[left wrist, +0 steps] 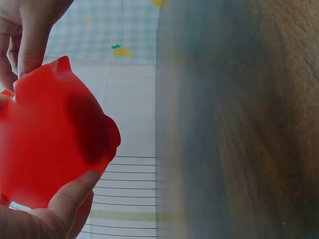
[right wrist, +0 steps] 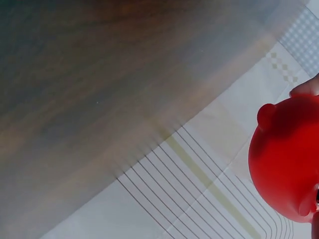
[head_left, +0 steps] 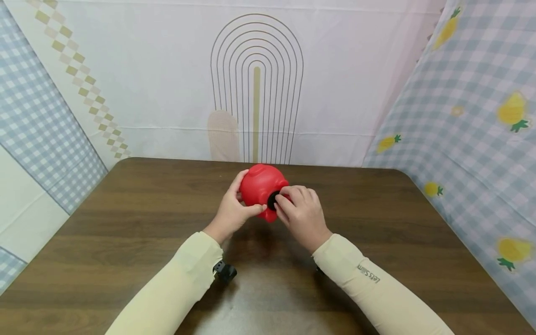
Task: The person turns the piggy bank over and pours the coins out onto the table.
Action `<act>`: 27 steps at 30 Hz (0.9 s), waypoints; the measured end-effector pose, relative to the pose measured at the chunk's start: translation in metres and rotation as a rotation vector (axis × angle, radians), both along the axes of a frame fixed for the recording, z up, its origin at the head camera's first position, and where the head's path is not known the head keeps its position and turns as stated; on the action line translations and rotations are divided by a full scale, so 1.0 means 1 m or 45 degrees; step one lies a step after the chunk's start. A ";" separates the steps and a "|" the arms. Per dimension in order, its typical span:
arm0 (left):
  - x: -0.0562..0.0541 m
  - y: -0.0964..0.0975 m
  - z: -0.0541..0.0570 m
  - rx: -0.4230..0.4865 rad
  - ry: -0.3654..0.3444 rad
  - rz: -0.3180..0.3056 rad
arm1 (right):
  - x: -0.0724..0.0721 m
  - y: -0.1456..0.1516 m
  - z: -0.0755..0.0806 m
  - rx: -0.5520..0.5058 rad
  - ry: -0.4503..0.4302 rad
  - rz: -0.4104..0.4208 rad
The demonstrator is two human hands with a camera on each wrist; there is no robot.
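Observation:
A glossy red piggy bank point(head_left: 260, 184), round with short knobs, is held up above the brown table point(head_left: 167, 200). My left hand point(head_left: 234, 204) grips it from the left, thumb along the near side and fingers round the back. A black round stopper point(head_left: 273, 200) shows on the side facing right. My right hand point(head_left: 303, 211) pinches at this stopper with thumb and fingertips, which partly cover it. The left wrist view has the piggy bank point(left wrist: 55, 134) close up, the left thumb pressed on it. In the right wrist view the piggy bank point(right wrist: 289, 159) is cut off by the frame edge.
Behind the table hangs a white cloth point(head_left: 167, 70) with arch lines. A blue checked cloth with pineapples point(head_left: 473, 116) hangs on the right, another checked cloth point(head_left: 42, 93) on the left. A small black device point(head_left: 224, 271) sits at the left wrist.

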State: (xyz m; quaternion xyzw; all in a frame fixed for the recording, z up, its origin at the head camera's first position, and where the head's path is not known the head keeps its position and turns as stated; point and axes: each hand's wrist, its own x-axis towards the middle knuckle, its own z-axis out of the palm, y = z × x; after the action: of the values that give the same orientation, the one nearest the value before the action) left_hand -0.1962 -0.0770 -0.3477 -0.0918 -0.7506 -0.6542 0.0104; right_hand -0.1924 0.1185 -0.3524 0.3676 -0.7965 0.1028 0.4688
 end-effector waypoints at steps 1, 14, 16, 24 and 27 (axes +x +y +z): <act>0.000 -0.001 0.000 0.002 -0.007 -0.006 | 0.000 0.000 0.000 0.010 0.003 0.003; -0.001 -0.007 0.006 -0.027 -0.062 -0.084 | -0.001 0.003 0.004 0.170 0.041 0.065; -0.001 -0.009 0.007 -0.047 -0.071 -0.095 | -0.001 0.004 0.005 0.198 0.051 0.067; -0.003 -0.013 0.010 -0.116 -0.094 -0.134 | -0.001 0.005 0.007 0.299 0.121 0.093; -0.003 -0.013 0.010 -0.103 -0.107 -0.128 | -0.001 0.004 0.008 0.302 0.128 0.090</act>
State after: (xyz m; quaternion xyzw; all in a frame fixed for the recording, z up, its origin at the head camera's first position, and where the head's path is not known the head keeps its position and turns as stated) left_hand -0.1991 -0.0902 -0.3381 -0.1022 -0.7707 -0.6263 -0.0576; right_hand -0.1932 0.1221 -0.3447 0.4530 -0.7652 0.0056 0.4574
